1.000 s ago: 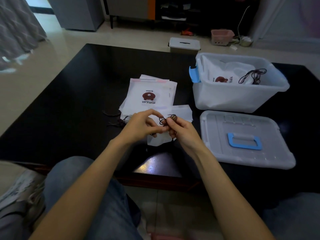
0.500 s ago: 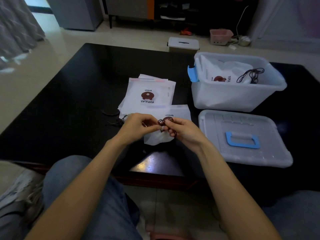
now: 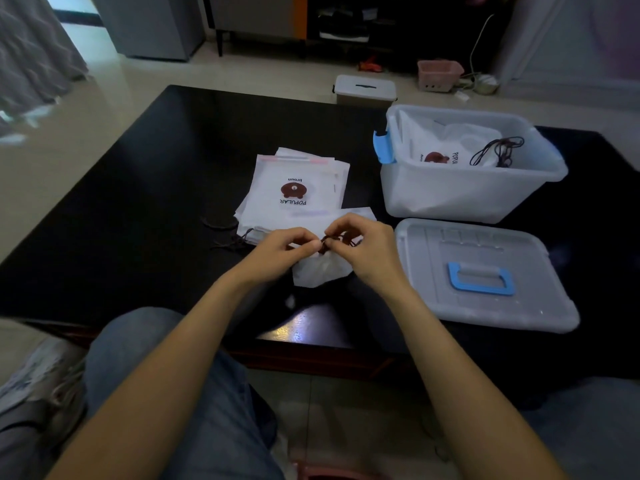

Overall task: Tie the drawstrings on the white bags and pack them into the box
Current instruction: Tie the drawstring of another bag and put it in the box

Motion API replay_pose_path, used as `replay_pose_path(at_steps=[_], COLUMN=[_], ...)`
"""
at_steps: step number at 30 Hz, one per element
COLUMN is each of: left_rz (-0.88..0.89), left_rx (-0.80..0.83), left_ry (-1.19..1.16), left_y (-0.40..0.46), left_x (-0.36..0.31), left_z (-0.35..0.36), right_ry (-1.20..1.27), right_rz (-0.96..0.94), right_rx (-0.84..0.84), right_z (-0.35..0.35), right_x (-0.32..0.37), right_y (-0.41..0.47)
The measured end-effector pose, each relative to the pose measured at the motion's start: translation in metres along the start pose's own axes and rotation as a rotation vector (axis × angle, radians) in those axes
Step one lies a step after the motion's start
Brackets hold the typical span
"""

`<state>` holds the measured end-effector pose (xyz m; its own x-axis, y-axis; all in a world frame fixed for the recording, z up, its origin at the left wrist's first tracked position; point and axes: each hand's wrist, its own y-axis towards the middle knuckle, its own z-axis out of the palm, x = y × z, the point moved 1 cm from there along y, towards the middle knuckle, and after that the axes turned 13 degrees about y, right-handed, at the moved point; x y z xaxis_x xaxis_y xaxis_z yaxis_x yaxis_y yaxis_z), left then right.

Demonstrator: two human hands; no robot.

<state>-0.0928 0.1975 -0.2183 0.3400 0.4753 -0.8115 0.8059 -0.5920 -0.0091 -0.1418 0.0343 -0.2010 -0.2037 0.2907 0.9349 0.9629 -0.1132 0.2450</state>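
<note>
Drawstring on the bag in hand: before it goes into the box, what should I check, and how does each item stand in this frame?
1. Both hands on the drawstring: ok; left hand and right hand pinch it.
2. Knot finished: cannot tell; the fingers hide it.
3. Bag lying on the table: ok.
4. Box open: ok; the lid lies on the table in front of it.
5. Room in the box: ok; packed bags sit below the rim.
6. More bags waiting: ok; a stack lies behind the hands.
</note>
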Motion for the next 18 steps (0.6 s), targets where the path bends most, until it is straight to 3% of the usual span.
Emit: replay_pose_path(at_steps=[4,8,14,18], left_rz=[-0.046,-0.049,-0.035,-0.114], left_rx=[-0.047,-0.037,-0.049,-0.097], left_ry=[-0.072,-0.158,-0.127,-0.137], left_y=[-0.003,-0.006,-0.005,-0.007], left_x=[-0.004,-0.003,-0.007,-0.005], left_z=[0.000,-0.001,0.004,-0.003], right_ry=[-0.300,-0.284,-0.180,0.022], right_rz=[-0.260,-0.362,-0.379,-0.248], right_rx=[-0.142,-0.166,-0.150,-0.127], right_z=[0.008,0.009,0.007,0.002], right_x=[-0.005,-0.009,-0.021,-0.021], right_y=[-0.007,-0.010,-0.015,-0.015])
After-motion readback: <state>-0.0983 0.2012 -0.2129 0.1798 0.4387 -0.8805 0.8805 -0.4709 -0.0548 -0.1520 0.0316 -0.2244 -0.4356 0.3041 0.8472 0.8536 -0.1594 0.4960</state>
